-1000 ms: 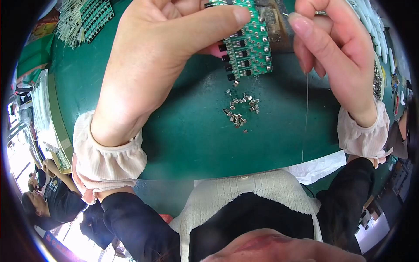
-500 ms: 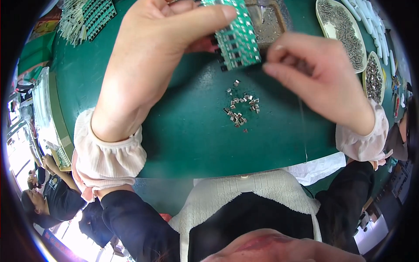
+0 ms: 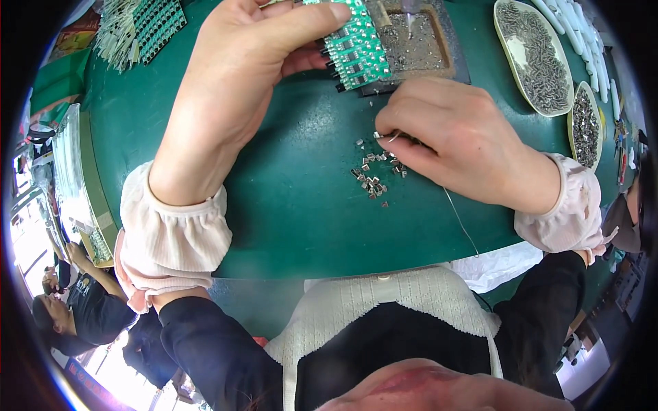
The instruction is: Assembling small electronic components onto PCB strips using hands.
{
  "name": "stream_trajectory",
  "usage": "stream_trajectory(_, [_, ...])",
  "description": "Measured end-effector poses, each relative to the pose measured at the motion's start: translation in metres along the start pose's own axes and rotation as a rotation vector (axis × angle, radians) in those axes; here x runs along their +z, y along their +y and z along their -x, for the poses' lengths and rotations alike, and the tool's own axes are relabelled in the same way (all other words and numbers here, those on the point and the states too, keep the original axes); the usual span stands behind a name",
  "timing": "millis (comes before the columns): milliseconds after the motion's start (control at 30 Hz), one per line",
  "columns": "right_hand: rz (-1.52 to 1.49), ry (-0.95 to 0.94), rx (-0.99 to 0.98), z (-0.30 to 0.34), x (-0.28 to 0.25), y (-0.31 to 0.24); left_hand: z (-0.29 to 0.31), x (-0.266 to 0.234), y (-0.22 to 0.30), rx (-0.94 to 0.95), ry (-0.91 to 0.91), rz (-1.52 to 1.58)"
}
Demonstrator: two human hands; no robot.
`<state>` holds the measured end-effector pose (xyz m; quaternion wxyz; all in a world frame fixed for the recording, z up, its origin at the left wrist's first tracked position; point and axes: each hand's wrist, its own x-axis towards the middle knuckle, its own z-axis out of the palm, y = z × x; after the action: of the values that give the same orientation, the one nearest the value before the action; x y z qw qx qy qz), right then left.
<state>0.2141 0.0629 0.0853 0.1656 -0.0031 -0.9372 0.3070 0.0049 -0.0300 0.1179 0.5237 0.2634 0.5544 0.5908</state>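
Observation:
My left hand point(image 3: 250, 41) is closed on the edge of a green circuit board panel point(image 3: 358, 51) with rows of small components. It holds the panel raised and tilted above the table, beside a shallow tray. My right hand point(image 3: 452, 137) is pinched closed on a thin silvery solder wire point(image 3: 458, 214), which trails from beneath the hand toward the table's near edge. A small metal clip point(image 3: 377, 135) is at its fingertips; whether they grip it I cannot tell. Just below lie several loose metal clips point(image 3: 371, 185), some partly hidden by my right hand.
The brown tray point(image 3: 449, 58) holds metal crumbs, with a soldering iron tip point(image 3: 409, 17) above it. On the right stand a dish of metal pins point(image 3: 504, 55) and a dish of small metal parts point(image 3: 574, 147). Another board panel point(image 3: 159, 27) lies far left. A person point(image 3: 96, 305) sits at left.
My right hand has moved left and nearer to me, from beside the board to the loose clips. My left hand has shifted the panel slightly left and away, uncovering more of the tray.

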Motion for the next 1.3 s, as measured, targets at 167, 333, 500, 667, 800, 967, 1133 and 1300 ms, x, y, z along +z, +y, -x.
stream_trajectory(167, [-0.129, -0.047, 0.111, 0.003, -0.019, -0.005, 0.001, -0.005, -0.004, -0.048, -0.048, 0.050])
stream_trajectory(333, [-0.192, -0.024, 0.165, 0.002, -0.031, -0.005, 0.004, 0.004, -0.004, -0.164, -0.089, 0.016])
stream_trajectory(500, [-0.284, 0.099, 0.272, 0.001, -0.037, -0.008, 0.005, -0.005, -0.020, -0.049, -0.166, -0.161])
stream_trajectory(667, [-0.353, 0.147, 0.433, 0.003, -0.038, -0.010, 0.009, 0.007, -0.020, -0.089, -0.260, -0.140])
stream_trajectory(800, [-0.340, 0.105, 0.445, 0.004, -0.040, -0.009, 0.012, 0.007, -0.019, -0.089, -0.275, -0.174])
stream_trajectory(967, [-0.234, 0.157, 0.343, 0.002, -0.037, -0.009, 0.011, 0.008, -0.019, -0.094, -0.285, -0.174])
stream_trajectory(1133, [-0.161, 0.089, 0.253, 0.001, -0.041, -0.010, 0.011, 0.006, -0.020, -0.096, -0.279, -0.164])
stream_trajectory(1300, [-0.243, 0.105, 0.445, 0.002, -0.040, -0.013, 0.013, 0.006, -0.013, -0.111, -0.270, -0.200])
